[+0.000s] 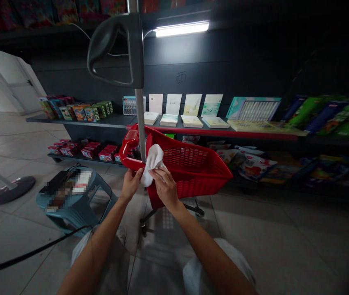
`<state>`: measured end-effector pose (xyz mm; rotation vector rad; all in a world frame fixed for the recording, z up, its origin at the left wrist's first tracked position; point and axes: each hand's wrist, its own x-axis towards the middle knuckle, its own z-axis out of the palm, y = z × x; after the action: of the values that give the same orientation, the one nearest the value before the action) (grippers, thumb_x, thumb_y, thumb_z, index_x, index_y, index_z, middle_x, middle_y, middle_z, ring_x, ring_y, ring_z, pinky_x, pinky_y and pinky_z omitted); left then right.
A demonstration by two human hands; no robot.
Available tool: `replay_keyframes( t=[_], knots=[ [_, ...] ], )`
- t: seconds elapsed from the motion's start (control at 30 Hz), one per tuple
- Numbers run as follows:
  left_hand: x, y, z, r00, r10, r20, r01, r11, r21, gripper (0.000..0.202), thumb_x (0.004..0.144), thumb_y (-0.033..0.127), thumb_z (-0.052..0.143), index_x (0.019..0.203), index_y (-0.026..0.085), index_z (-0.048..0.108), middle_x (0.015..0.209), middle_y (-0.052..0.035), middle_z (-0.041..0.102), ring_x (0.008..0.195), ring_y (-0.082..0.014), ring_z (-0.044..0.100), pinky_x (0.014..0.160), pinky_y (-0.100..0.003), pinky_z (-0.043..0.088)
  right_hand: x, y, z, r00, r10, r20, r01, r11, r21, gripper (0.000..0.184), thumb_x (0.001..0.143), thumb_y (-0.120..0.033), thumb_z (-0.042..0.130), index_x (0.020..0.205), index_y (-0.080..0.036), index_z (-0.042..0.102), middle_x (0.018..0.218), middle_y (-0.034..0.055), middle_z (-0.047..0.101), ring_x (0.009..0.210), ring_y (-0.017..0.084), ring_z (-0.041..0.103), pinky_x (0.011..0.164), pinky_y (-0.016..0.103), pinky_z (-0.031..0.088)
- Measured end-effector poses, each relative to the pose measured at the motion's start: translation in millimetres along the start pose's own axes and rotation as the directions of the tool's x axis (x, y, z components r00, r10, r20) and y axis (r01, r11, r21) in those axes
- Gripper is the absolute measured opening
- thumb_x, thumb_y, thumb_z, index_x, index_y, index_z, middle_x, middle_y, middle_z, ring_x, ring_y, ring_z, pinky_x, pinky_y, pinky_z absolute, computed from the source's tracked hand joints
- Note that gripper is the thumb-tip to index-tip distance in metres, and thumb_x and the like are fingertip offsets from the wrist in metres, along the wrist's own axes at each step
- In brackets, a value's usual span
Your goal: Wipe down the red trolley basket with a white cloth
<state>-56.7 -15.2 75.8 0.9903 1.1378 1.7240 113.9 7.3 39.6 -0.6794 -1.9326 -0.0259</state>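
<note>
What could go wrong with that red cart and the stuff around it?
The red cart stands on wheels, so it might roll if pushed. The white cloth is held only by the fingers of the right hand, so it could slip and drop. The black cable reaches close to the stool, so a leg could perhaps catch on it.

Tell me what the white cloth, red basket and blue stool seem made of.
White cloth: soft, matte, likely fabric by its loose folds, possibly paper. Red basket: probably moulded plastic, slightly glossy, its walls pierced by gridded holes. Blue stool: likely moulded plastic, smooth, with rounded edges.
</note>
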Motion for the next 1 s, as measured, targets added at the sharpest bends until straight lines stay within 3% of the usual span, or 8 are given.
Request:
replay_keyframes(
  t=[0.1,0.27,0.47,0.57,0.73,0.9,1.0],
  knots=[
    [4.4,-5.4,4.4,0.999,0.034,-0.003,-0.034,0.999,0.009,0.045,0.072,0.046,0.088,0.1,0.017,0.069,0.079,-0.0055,0.076,0.072,-0.0189,0.07,0.067,-0.025,0.054,-11.6,6.6,13.4,0.997,-0.055,0.059,0.061,0.994,-0.095,0.038,0.099,-0.011,0.058,0.128,-0.028,0.074,0.122,0.0087,0.073,0.127,0.025,0.06,0.117,0.046,0.048],
    [14.1,-17.5,7.2,0.995,0.099,-0.015,-0.098,0.994,0.052,0.057,0.074,0.06,0.081,0.104,0.015,0.067,0.09,-0.0069,0.077,0.08,-0.0203,0.073,0.075,-0.031,0.059,-41.7,24.9,43.2,0.978,-0.119,0.17,0.152,0.968,-0.199,0.018,0.091,-0.012,0.071,0.103,-0.02,0.081,0.106,0.0112,0.076,0.114,0.028,0.063,0.11,0.045,0.05],
    [31.8,-28.1,7.9,0.99,0.132,-0.053,-0.128,0.988,0.082,0.061,0.075,0.065,0.077,0.11,0.016,0.067,0.1,-0.009,0.076,0.09,-0.0224,0.072,0.074,-0.031,0.06,-82.9,47.3,62.1,0.897,-0.028,0.442,0.142,0.963,-0.227,0.028,0.094,-0.016,0.068,0.121,-0.02,0.076,0.113,0.0101,0.075,0.115,0.027,0.061,0.107,0.047,0.048],
    [40.0,-30.8,8.2,0.987,0.145,-0.065,-0.14,0.987,0.073,0.063,0.076,0.066,0.076,0.112,0.016,0.066,0.103,-0.0092,0.075,0.092,-0.0227,0.072,0.076,-0.032,0.061,-99.0,52.5,68.1,0.851,0.01,0.525,0.139,0.96,-0.244,0.028,0.093,-0.011,0.066,0.119,-0.016,0.076,0.111,0.0114,0.076,0.11,0.026,0.063,0.101,0.042,0.051],
    [49.9,-35.8,6.9,0.984,0.166,-0.064,-0.161,0.983,0.084,0.061,0.079,0.064,0.074,0.116,0.016,0.066,0.104,-0.0098,0.075,0.091,-0.0223,0.072,0.076,-0.032,0.061,-83.9,52.2,64.4,0.888,0.009,0.459,0.104,0.97,-0.22,0.026,0.092,-0.011,0.067,0.116,-0.017,0.078,0.112,0.0111,0.076,0.114,0.026,0.063,0.104,0.041,0.052],
    [53.3,-42.0,4.0,0.979,0.2,-0.049,-0.194,0.976,0.097,0.054,0.084,0.061,0.071,0.115,0.017,0.066,0.104,-0.0095,0.076,0.088,-0.0216,0.073,0.076,-0.033,0.062,-28.5,49.3,29.4,0.979,0.057,0.198,-0.011,0.974,-0.226,0.033,0.098,-0.012,0.057,0.123,-0.023,0.076,0.125,0.0108,0.072,0.131,0.028,0.054,0.118,0.046,0.043],
    [53.9,-42.7,1.0,0.978,0.208,-0.031,-0.203,0.972,0.116,0.052,0.085,0.06,0.07,0.114,0.017,0.066,0.105,-0.0102,0.076,0.089,-0.0225,0.073,0.077,-0.034,0.062,-9.7,49.1,17.0,0.988,0.086,0.128,-0.056,0.974,-0.219,0.036,0.099,-0.012,0.052,0.126,-0.023,0.074,0.131,0.0109,0.069,0.133,0.028,0.053,0.117,0.046,0.044]
  ],
)
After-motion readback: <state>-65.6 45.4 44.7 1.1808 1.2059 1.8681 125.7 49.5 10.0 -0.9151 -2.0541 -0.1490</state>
